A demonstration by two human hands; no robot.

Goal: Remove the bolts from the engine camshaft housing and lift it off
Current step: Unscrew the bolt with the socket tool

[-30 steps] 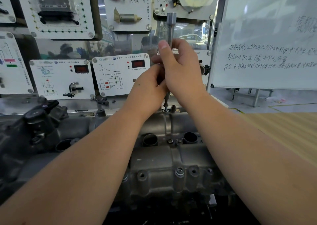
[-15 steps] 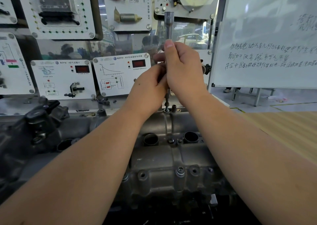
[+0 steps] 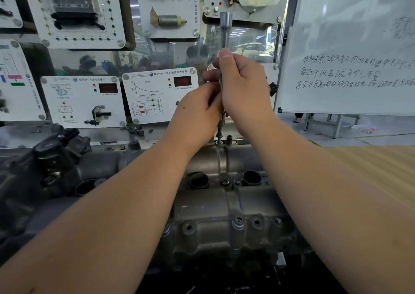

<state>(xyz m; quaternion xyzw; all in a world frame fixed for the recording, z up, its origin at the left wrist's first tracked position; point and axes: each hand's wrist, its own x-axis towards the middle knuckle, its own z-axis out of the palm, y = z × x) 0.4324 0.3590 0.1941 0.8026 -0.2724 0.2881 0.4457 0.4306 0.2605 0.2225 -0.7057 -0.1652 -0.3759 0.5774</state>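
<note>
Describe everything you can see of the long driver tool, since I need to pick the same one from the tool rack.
The long driver tool is a slim, bright metal shaft standing nearly upright over the far edge of the camshaft housing. Its top end widens into a cylindrical socket-like head. The right hand grips its middle, thumb pointing up along the shaft, and the left hand holds it just below. Its narrow lower tip sits on a bolt at the housing's rear edge.
</note>
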